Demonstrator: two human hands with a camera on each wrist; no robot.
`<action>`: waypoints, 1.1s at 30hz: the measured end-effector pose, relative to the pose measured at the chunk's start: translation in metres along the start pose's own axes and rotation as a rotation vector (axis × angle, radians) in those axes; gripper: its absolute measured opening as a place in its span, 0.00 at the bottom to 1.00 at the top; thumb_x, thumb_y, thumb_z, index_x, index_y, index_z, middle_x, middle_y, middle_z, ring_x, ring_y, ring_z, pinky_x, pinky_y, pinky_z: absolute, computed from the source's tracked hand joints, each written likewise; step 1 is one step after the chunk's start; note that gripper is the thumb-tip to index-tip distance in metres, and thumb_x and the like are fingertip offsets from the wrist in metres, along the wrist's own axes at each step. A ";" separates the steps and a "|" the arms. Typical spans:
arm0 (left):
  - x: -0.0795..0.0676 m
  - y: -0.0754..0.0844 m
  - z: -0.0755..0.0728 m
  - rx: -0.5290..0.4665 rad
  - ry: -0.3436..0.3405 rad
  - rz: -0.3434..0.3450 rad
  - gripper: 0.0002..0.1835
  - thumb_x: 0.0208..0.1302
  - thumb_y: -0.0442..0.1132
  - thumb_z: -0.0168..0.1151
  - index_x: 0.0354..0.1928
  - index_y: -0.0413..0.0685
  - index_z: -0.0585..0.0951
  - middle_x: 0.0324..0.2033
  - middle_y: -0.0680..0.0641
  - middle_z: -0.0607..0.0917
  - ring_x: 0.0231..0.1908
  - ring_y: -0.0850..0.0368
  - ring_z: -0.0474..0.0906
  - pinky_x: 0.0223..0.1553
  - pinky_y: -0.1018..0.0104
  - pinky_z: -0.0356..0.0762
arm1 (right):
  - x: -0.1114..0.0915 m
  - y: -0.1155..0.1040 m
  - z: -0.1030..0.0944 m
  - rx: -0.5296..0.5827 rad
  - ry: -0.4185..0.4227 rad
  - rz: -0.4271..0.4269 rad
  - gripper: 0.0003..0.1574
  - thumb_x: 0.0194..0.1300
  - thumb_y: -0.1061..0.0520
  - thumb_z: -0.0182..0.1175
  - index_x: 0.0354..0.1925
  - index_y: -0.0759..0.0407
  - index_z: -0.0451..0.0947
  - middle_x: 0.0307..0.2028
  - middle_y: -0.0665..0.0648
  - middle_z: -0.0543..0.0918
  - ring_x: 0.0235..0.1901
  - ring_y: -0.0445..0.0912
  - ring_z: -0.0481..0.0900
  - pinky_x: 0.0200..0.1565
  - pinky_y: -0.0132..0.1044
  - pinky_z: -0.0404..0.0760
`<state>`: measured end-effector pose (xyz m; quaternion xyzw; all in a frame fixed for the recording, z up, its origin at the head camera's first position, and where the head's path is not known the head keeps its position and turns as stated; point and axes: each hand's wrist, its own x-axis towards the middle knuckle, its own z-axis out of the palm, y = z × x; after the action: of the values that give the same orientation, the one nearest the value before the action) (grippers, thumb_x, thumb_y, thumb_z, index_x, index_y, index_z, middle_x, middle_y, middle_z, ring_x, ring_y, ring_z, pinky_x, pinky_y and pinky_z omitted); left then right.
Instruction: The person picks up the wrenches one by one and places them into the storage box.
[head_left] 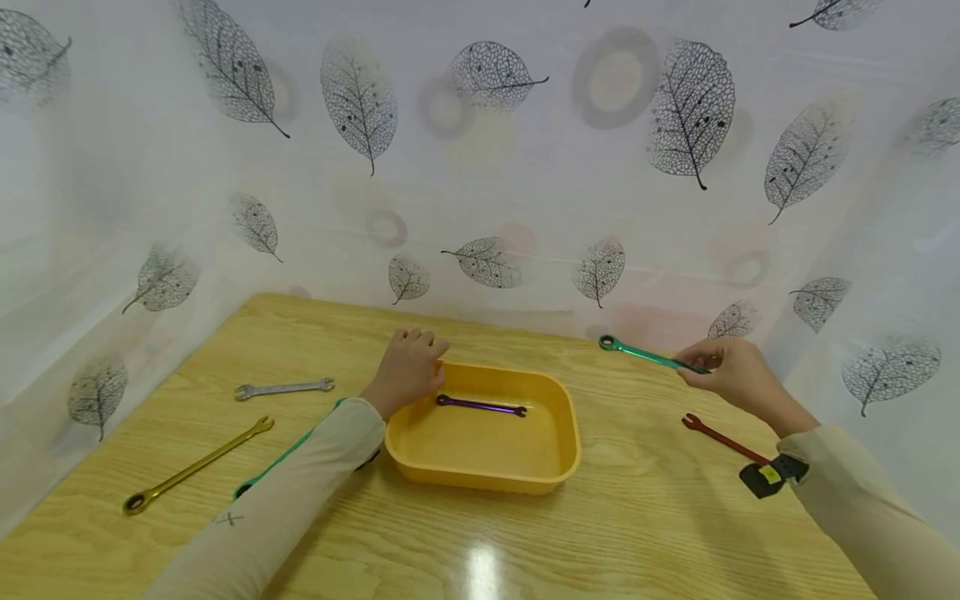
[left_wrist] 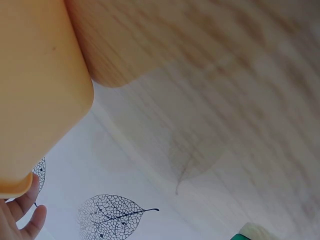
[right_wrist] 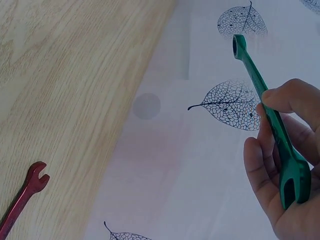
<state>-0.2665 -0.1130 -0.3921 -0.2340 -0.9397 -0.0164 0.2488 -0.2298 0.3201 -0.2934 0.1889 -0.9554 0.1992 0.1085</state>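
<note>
A yellow plastic tray (head_left: 480,457) sits mid-table with a purple combination wrench (head_left: 483,406) lying inside it. My left hand (head_left: 407,371) grips the tray's back left corner, its fingers over the rim; in the left wrist view the tray's outer wall (left_wrist: 45,85) fills the upper left. Raised above the table on the right, my right hand (head_left: 731,375) pinches a green combination wrench (head_left: 645,356) between thumb and fingers. The wrench's ring end points left and away, its open end toward the palm (right_wrist: 295,187). Below that hand lies a red wrench (head_left: 723,439), partly hidden by the wrist strap.
Left of the tray lie a silver wrench (head_left: 285,388), a gold wrench (head_left: 198,467) and another green wrench (head_left: 288,452), partly covered by my left forearm. A leaf-patterned white sheet (head_left: 510,192) hangs behind the wooden table (head_left: 630,533).
</note>
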 end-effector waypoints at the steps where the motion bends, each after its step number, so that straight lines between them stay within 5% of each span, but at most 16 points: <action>1: 0.000 0.000 0.000 -0.002 0.000 -0.001 0.14 0.53 0.42 0.62 0.43 0.49 0.81 0.34 0.45 0.82 0.39 0.48 0.77 0.48 0.49 0.73 | 0.000 -0.001 0.000 0.000 0.008 -0.006 0.07 0.55 0.62 0.64 0.35 0.62 0.85 0.26 0.54 0.82 0.23 0.31 0.73 0.26 0.31 0.74; 33: 0.000 -0.001 0.003 0.008 0.003 0.003 0.12 0.54 0.42 0.62 0.41 0.49 0.80 0.33 0.45 0.81 0.37 0.48 0.77 0.47 0.50 0.72 | 0.012 -0.036 0.006 0.034 0.017 -0.029 0.10 0.56 0.62 0.64 0.38 0.59 0.84 0.31 0.55 0.84 0.28 0.30 0.75 0.34 0.29 0.78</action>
<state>-0.2679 -0.1132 -0.3949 -0.2346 -0.9390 -0.0126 0.2514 -0.2270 0.2828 -0.2829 0.2029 -0.9481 0.2156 0.1163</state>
